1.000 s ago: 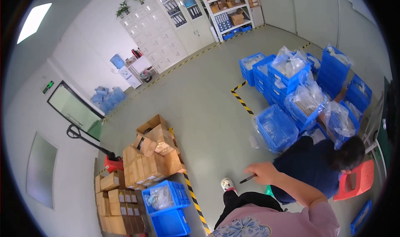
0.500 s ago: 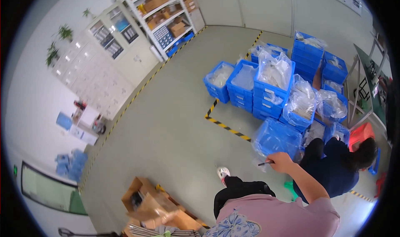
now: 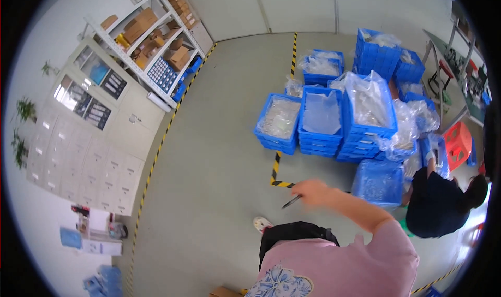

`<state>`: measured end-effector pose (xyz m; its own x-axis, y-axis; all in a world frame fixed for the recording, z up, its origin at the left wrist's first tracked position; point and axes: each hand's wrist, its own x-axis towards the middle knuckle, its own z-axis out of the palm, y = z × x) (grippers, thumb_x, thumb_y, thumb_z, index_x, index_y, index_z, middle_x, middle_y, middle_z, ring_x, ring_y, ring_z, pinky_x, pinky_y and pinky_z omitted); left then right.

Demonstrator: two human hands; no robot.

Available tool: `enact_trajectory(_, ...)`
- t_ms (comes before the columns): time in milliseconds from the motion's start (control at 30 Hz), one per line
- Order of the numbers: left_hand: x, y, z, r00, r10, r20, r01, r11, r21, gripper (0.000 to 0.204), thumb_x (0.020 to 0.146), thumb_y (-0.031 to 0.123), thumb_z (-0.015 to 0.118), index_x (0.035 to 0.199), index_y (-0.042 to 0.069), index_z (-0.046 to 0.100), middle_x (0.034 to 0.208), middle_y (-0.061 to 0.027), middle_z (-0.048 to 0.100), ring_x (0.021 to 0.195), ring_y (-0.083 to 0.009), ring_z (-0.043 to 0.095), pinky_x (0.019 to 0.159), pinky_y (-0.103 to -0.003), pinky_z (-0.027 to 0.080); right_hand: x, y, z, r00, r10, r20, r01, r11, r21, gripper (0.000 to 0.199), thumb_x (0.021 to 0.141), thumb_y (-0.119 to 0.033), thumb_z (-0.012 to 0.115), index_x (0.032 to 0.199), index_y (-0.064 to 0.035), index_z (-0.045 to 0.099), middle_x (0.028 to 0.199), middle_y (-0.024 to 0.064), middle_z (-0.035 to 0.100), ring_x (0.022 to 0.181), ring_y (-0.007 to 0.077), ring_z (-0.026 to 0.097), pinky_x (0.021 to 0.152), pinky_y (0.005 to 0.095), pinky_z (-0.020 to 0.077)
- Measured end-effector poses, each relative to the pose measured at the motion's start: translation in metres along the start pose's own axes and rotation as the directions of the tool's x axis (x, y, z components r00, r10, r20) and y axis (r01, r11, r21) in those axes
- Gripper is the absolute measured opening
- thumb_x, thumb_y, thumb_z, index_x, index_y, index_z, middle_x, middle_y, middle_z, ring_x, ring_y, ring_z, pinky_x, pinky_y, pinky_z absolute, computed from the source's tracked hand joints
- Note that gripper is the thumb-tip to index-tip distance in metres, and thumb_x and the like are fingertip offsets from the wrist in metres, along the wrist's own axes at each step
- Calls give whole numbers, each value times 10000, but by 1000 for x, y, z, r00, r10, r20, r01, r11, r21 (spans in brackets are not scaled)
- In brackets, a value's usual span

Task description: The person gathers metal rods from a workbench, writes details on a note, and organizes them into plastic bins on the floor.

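Observation:
My right hand [image 3: 311, 193] is closed around a slim dark pen [image 3: 291, 202], whose tip sticks out toward the lower left. The hand is held out in front of my pink shirt, above the grey floor, and is slightly blurred. Beyond it and to the right, an open blue crate [image 3: 377, 198] lined with clear plastic stands on the floor, apart from my hand. My left hand is out of view.
Stacked blue crates [image 3: 320, 145] hold plastic-wrapped parts. At right a person in dark clothes [image 3: 437, 204] bends over a crate beside a red stool [image 3: 457, 143]. Black-and-yellow tape [image 3: 151, 166] marks the floor. Cabinets [image 3: 88, 151] and a shelf rack [image 3: 154, 51] line the left.
My right hand, still holding the pen, has swung left, away from the lined blue crate. The view has shifted, and the open cardboard box at lower left has mostly dropped out.

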<state>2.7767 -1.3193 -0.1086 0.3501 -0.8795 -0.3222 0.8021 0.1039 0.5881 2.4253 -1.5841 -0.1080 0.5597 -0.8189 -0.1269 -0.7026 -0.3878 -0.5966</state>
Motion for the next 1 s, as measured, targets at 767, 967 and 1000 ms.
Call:
enact_trajectory(767, 689, 150, 223, 761, -485, 430, 465, 871, 160, 274, 862, 240, 466, 1060, 80, 567, 1058, -112, 568, 946, -177, 536, 753, -335, 435, 571, -34, -185, 945, -53, -323, 171, 921, 351, 223, 759, -288, 561, 886, -123, 640, 807, 105, 626, 783, 298, 590, 672, 410, 468)
enact_trajectory(967, 867, 125, 295, 630, -603, 488, 567, 788, 242, 259, 842, 222, 484, 1051, 84, 552, 1022, -98, 551, 908, -168, 523, 739, -330, 429, 705, -46, -264, 972, -26, -235, 96, 951, 293, 298, 671, -347, 618, 728, -54, 620, 682, 120, 593, 709, 305, 591, 626, 403, 479)
enact_trajectory(1000, 902, 124, 314, 613, -625, 483, 579, 772, 264, 254, 835, 215, 490, 1046, 86, 547, 1009, -92, 546, 895, -165, 519, 734, -328, 427, 729, -35, -275, 968, -19, -251, 78, 971, 225, 311, 630, -346, 633, 686, -41, 613, 656, 129, 584, 685, 316, 590, 606, 407, 483)
